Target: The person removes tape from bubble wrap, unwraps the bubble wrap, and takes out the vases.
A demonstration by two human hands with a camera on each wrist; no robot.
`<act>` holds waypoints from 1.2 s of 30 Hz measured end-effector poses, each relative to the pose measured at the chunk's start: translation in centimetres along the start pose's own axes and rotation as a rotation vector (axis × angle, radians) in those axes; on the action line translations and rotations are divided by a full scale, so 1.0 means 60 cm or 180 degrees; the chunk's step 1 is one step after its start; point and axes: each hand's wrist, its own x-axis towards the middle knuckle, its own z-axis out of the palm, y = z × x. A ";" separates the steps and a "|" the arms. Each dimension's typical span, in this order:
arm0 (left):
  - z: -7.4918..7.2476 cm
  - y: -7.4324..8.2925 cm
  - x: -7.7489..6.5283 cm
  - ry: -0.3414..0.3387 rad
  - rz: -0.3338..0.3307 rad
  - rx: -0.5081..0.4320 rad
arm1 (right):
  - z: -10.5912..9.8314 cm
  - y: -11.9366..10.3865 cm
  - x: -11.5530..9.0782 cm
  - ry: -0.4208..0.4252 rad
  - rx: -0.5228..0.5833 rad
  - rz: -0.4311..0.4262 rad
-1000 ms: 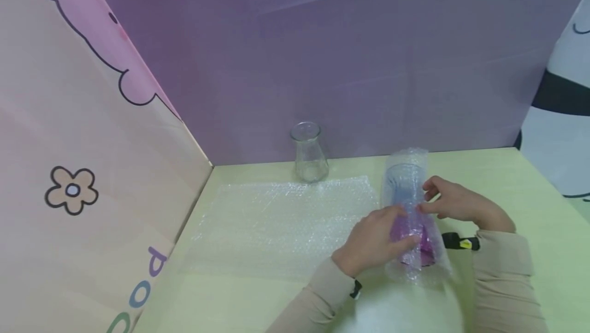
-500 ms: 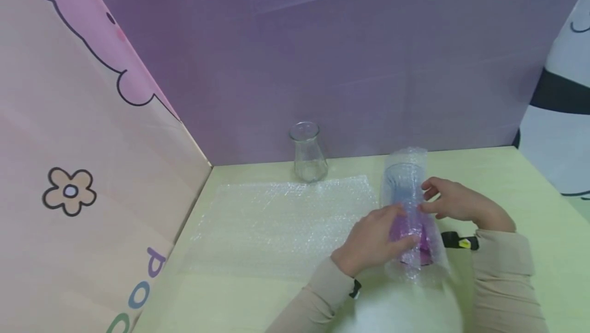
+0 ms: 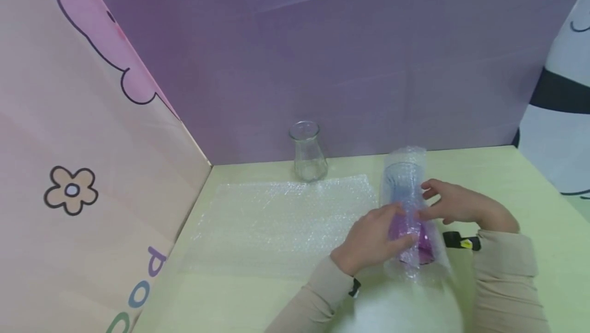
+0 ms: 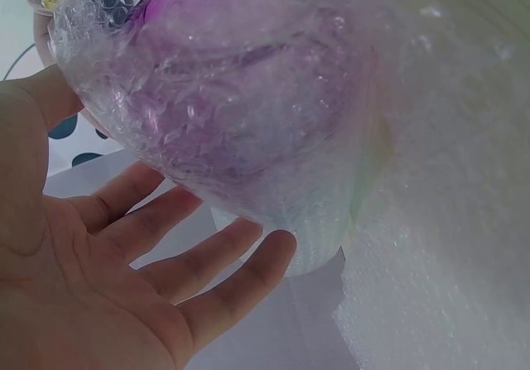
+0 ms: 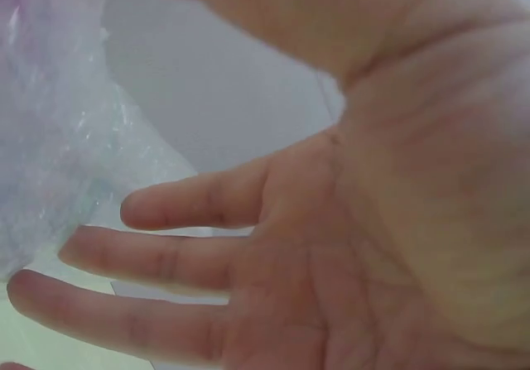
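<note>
A blue-to-purple glass vase [image 3: 402, 184] is rolled in bubble wrap [image 3: 407, 154] on the right half of the table, its blue end farthest from me. Across its left side rests my left hand [image 3: 371, 241], thumb on top of the purple part. Its fingers look spread and nearly straight in the left wrist view, with fingertips right at the wrap [image 4: 207, 97]. From the right, my right hand [image 3: 461, 204] touches the wrap's upper side with its thumb. Its other fingers reach out loosely beside the roll, straight in the right wrist view.
Left of the roll, a flat sheet of bubble wrap [image 3: 276, 230] covers much of the table [image 3: 230, 302]. A clear glass vase [image 3: 310, 159] stands upright behind that sheet, near the purple back wall [image 3: 322, 56]. A printed panel [image 3: 115, 194] borders the left side.
My right thumb has slid slightly toward me and to the left along the wrap, with the right wrist shifting a little. The left hand stays in place on the roll.
</note>
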 end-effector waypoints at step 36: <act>-0.001 0.002 0.001 -0.0048 -0.0059 -0.0041 | 0.002 -0.018 0.001 0.0407 -0.0879 -0.0275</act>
